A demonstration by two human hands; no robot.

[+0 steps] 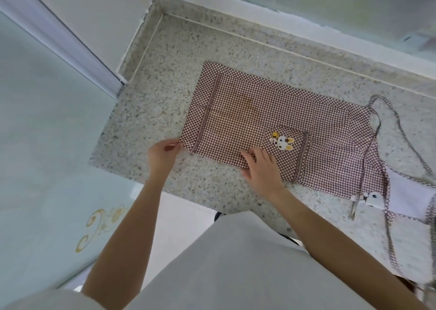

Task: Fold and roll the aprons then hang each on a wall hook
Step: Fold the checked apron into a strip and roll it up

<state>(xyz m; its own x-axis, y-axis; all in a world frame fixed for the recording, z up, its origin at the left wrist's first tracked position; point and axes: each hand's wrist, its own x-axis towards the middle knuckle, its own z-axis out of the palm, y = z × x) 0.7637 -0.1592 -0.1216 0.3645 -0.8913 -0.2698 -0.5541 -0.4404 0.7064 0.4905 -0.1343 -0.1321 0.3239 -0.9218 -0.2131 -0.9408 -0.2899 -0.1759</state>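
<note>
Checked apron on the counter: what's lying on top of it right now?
On the checked apron sit its rabbit-patch pocket and the right hand near the front edge. The left hand pinches its corner. Whatever lies beneath the cloth is hidden.

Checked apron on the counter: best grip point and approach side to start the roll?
Probably the short hemmed end of the checked apron nearest the wall corner, coming in from the counter's front edge. The cloth lies flat and folded into a long strip, so pinch both corners there. The left hand pinches the near corner; the right hand rests on the near edge beside the rabbit pocket.
</note>
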